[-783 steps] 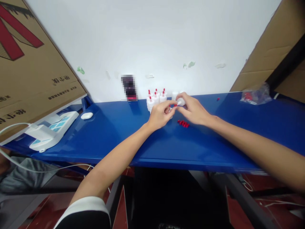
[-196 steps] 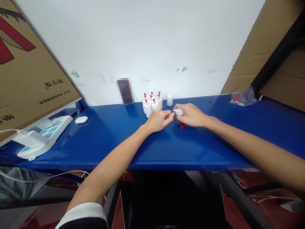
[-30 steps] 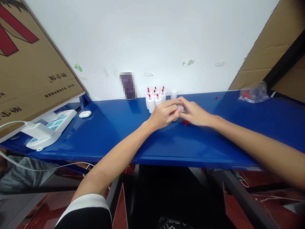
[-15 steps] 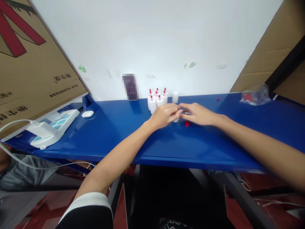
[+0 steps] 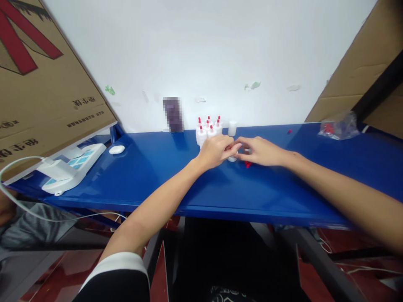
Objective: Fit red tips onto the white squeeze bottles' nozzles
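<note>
Between my two hands stands a small white bottle point(image 5: 232, 159) on the table, mostly hidden by the fingers. My left hand point(image 5: 215, 152) is closed about its upper part, thumb and fingers pinched together; whether a cap is in that pinch is hidden. From the other side, my right hand point(image 5: 260, 152) curves its thumb and fingers in against the bottle. Just below the right hand lies a small pile of red caps point(image 5: 248, 164). Behind my left hand, several white bottles point(image 5: 201, 135) with pointed red caps stand in a tight group.
Another white bottle point(image 5: 232, 128) without a red tip stands near the wall. A plastic bag point(image 5: 340, 126) with red pieces and a loose red cap point(image 5: 289, 131) lie at right. Leftward are a pixelated dark phone-like object point(image 5: 173, 115), a white case point(image 5: 116, 149) and a power strip point(image 5: 75, 167).
Both hands stay at the same bottle, with only slight finger shifts. The whole view has moved a little; the other things stay in place.
</note>
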The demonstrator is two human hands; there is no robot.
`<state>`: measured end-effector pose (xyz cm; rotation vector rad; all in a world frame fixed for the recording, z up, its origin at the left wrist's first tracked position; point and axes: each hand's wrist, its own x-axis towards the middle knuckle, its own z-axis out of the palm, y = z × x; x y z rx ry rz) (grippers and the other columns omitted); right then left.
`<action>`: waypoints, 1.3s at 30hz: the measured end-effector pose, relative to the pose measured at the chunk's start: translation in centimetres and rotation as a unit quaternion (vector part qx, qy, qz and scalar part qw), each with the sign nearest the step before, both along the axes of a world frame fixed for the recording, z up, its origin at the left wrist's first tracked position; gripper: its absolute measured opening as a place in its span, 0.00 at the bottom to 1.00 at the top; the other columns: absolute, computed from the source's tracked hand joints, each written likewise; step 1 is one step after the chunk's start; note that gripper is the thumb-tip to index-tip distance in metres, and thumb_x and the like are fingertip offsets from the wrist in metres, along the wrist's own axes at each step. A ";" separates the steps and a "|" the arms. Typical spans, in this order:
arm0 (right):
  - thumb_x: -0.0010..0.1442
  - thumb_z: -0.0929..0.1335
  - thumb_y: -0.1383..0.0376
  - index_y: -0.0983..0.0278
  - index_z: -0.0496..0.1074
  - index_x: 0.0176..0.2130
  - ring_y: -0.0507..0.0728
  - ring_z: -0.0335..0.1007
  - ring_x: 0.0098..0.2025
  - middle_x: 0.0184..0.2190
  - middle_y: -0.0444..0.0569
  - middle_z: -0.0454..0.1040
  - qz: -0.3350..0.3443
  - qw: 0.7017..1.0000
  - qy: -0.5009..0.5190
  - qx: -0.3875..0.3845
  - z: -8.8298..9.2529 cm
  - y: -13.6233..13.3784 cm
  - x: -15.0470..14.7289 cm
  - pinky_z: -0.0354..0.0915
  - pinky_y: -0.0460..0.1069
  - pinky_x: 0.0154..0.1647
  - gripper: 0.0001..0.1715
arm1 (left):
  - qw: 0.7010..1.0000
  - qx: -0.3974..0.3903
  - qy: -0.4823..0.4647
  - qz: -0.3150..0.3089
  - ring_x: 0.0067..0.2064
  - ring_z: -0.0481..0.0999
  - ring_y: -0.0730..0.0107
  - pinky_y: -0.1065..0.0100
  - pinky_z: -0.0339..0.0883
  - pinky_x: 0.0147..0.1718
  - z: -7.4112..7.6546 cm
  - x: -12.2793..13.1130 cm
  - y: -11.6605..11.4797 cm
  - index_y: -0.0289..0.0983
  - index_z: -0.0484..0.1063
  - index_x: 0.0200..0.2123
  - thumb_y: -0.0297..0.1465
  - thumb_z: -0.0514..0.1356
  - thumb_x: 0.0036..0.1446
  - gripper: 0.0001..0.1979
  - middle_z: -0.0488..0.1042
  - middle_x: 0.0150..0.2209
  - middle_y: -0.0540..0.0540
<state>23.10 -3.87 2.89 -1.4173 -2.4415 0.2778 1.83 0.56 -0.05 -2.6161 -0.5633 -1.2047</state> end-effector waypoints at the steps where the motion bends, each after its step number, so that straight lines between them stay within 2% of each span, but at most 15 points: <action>1: 0.63 0.66 0.46 0.61 0.73 0.52 0.59 0.75 0.31 0.30 0.48 0.79 0.000 1.000 0.001 0.003 0.0 0.0 0.0 0.61 0.52 0.34 0.27 | 1.000 -0.006 0.003 -0.002 0.27 0.69 0.73 0.68 0.60 0.28 0.0 0.0 0.0 0.38 0.65 0.24 0.40 0.54 0.74 0.23 0.71 0.23 0.50; 10: 0.64 0.66 0.51 0.59 0.74 0.52 0.58 0.75 0.30 0.30 0.46 0.80 0.005 0.999 -0.023 0.034 -0.1 -0.2 -0.1 0.60 0.51 0.33 0.23 | 1.000 -0.015 0.008 -0.001 0.23 0.67 0.75 0.68 0.55 0.25 -0.3 0.1 -0.2 0.38 0.65 0.23 0.40 0.54 0.73 0.24 0.69 0.21 0.51; 19: 0.68 0.63 0.50 0.58 0.73 0.51 0.62 0.76 0.33 0.32 0.48 0.81 -0.003 0.989 -0.109 0.097 0.2 -0.7 -0.4 0.54 0.52 0.30 0.21 | 0.996 -0.028 -0.090 0.007 0.23 0.62 0.75 0.68 0.56 0.25 -0.4 0.3 0.2 0.38 0.61 0.21 0.42 0.51 0.74 0.26 0.66 0.20 0.52; 23: 0.69 0.62 0.51 0.58 0.73 0.50 0.63 0.76 0.34 0.33 0.49 0.81 0.002 0.987 -0.114 0.112 0.2 -0.9 -0.6 0.52 0.52 0.30 0.20 | 0.996 -0.040 -0.080 0.009 0.22 0.62 0.76 0.68 0.55 0.25 -0.5 0.3 0.3 0.38 0.62 0.21 0.41 0.52 0.73 0.26 0.66 0.20 0.52; 28: 0.66 0.63 0.54 0.59 0.72 0.51 0.62 0.76 0.32 0.32 0.49 0.81 0.001 0.989 -0.108 0.100 0.0 -0.8 -0.6 0.52 0.51 0.29 0.19 | 0.995 -0.075 -0.061 0.028 0.23 0.63 0.75 0.68 0.55 0.26 -0.5 0.3 0.0 0.38 0.62 0.21 0.36 0.53 0.71 0.23 0.67 0.20 0.52; 35: 0.66 0.63 0.55 0.59 0.71 0.57 0.61 0.75 0.30 0.30 0.47 0.79 -0.018 0.987 -0.075 0.139 -0.3 -0.6 -0.4 0.55 0.51 0.30 0.23 | 0.995 -0.065 -0.070 0.036 0.24 0.62 0.76 0.69 0.54 0.27 -0.2 0.3 -0.2 0.38 0.59 0.22 0.35 0.52 0.72 0.23 0.65 0.21 0.52; 39: 0.67 0.61 0.58 0.59 0.69 0.60 0.61 0.74 0.30 0.29 0.45 0.78 -0.010 0.989 0.029 0.143 -0.5 -0.5 -0.2 0.60 0.52 0.33 0.25 | 0.996 -0.049 -0.070 -0.001 0.23 0.62 0.77 0.70 0.53 0.26 0.0 0.4 -0.6 0.37 0.60 0.21 0.34 0.54 0.70 0.22 0.65 0.20 0.53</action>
